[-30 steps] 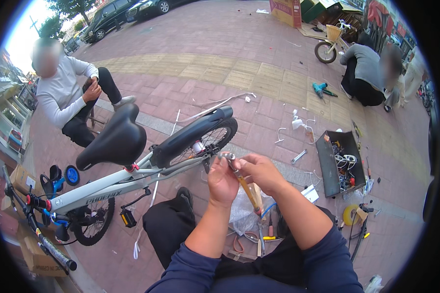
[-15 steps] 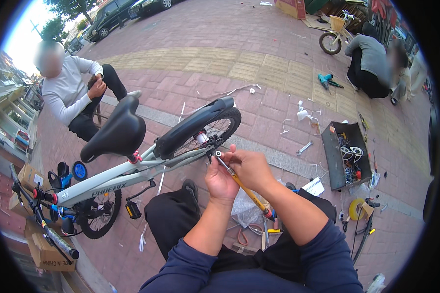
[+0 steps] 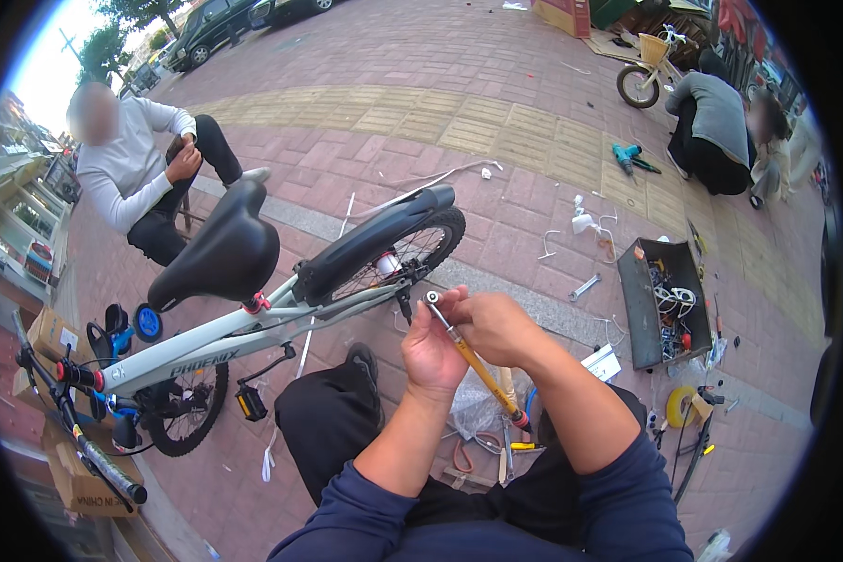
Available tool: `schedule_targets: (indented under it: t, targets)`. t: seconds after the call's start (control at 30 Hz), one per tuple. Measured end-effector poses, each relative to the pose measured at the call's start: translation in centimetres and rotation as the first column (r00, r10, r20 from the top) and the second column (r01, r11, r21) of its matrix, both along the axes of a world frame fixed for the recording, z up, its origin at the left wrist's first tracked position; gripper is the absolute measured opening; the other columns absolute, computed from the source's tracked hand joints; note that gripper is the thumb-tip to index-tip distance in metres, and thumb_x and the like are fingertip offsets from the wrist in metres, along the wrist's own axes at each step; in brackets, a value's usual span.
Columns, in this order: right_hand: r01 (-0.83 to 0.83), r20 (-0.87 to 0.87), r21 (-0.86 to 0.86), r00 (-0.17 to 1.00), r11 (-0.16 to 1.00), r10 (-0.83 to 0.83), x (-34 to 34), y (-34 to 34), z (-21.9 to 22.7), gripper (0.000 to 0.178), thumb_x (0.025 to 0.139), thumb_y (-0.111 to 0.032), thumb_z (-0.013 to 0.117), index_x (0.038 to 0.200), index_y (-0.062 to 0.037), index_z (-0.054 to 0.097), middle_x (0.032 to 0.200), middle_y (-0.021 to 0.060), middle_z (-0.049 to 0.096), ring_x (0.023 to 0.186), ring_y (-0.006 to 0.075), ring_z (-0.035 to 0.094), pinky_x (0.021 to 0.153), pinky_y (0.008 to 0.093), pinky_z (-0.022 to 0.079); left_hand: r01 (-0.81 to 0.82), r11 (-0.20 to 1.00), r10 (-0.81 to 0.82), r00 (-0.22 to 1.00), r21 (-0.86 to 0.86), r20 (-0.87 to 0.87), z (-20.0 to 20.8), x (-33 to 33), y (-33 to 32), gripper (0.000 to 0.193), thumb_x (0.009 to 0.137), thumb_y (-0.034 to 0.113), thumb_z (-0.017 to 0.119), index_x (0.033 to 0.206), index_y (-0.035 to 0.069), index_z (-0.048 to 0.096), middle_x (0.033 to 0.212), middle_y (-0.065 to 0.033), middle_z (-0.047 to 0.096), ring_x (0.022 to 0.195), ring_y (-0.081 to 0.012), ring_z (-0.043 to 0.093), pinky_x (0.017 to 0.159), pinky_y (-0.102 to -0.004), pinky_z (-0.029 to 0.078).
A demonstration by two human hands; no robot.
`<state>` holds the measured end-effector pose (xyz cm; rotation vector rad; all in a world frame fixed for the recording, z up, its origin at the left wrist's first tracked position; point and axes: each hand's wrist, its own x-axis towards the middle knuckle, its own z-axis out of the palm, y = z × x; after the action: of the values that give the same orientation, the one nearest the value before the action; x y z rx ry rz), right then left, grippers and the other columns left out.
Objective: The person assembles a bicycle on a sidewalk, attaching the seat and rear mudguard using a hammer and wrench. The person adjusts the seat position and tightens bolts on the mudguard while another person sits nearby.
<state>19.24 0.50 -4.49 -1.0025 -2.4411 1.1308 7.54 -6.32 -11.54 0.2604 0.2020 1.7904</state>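
Note:
A ratchet wrench with a round silver head, silver shaft and yellow-orange handle slants between my forearms, its red and black end toward my lap. My left hand, palm turned up, closes round its upper part just below the head. From the other side my right hand has its fingers curled at the head; its fingertips are partly hidden. Just left of my hands is the rear wheel of a pale grey bicycle, standing with its black saddle up. The wrench head is apart from the axle.
An open metal toolbox full of small parts stands at right, near a loose wrench and a yellow tape roll. A teal drill lies farther off. One person sits at left; another crouches far right. Tools lie between my legs.
My hands and the wrench have moved a little right, away from the bicycle's rear axle. The whole view has shifted slightly. My grip looks much the same.

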Motion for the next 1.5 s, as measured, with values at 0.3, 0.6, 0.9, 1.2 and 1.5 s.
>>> schedule_targets:
  t: [0.3,0.6,0.9,1.2,1.5]
  targets:
    - [0.240,0.059,0.139,0.966,0.961,-0.250,1.9,0.2,0.8,0.019,0.088,-0.012,0.059,0.091,0.0020,0.071,0.095,0.0257,0.069,0.095,0.0437,0.065,0.086,0.0494,0.051,-0.154,0.783,0.049,0.981,-0.603,-0.186,-7.4,-2.2,7.0,0.025,0.106,0.035,0.057,0.101,0.011,0.060,0.087,0.0006,0.062,0.076,-0.0136,0.060,0.071,-0.0329,0.053]
    - [0.173,0.140,0.064,0.974,0.983,-0.180,1.5,1.0,1.6,0.014,0.090,-0.010,0.060,0.095,0.0000,0.068,0.096,0.0238,0.067,0.095,0.0423,0.065,0.084,0.0496,0.051,-0.302,0.464,0.060,0.949,-0.833,-0.310,-10.4,-4.1,17.8,0.031,0.107,0.035,0.052,0.096,0.007,0.060,0.087,-0.0043,0.069,0.070,-0.0152,0.063,0.066,-0.0342,0.052]
    - [0.146,0.118,0.054,0.981,0.988,-0.151,-0.1,1.5,2.0,0.013,0.088,-0.007,0.058,0.093,0.0016,0.067,0.096,0.0246,0.065,0.094,0.0421,0.065,0.083,0.0494,0.052,-0.405,0.278,-0.111,0.887,-0.871,-0.448,-9.5,-7.0,22.1,0.014,0.098,0.005,0.047,0.103,0.003,0.060,0.089,-0.0104,0.065,0.073,-0.0197,0.062,0.068,-0.0395,0.055]
    - [0.128,0.111,0.054,0.985,0.990,-0.133,-0.8,1.4,1.2,0.013,0.086,-0.003,0.056,0.091,0.0029,0.066,0.096,0.0244,0.066,0.094,0.0406,0.065,0.084,0.0481,0.052,-0.387,0.274,-0.109,0.897,-0.880,-0.429,-9.9,-7.7,21.3,0.014,0.099,0.003,0.048,0.109,0.004,0.057,0.091,-0.0095,0.063,0.075,-0.0180,0.062,0.073,-0.0412,0.054]
    - [0.114,0.138,0.064,0.983,0.991,-0.122,-0.5,1.6,1.2,0.015,0.090,-0.009,0.058,0.094,0.0008,0.069,0.093,0.0227,0.067,0.094,0.0409,0.065,0.086,0.0479,0.051,-0.370,0.356,-0.022,0.915,-0.858,-0.404,-10.3,-8.6,21.5,0.010,0.097,0.001,0.051,0.101,0.003,0.060,0.086,-0.0089,0.063,0.071,-0.0176,0.060,0.073,-0.0394,0.053]
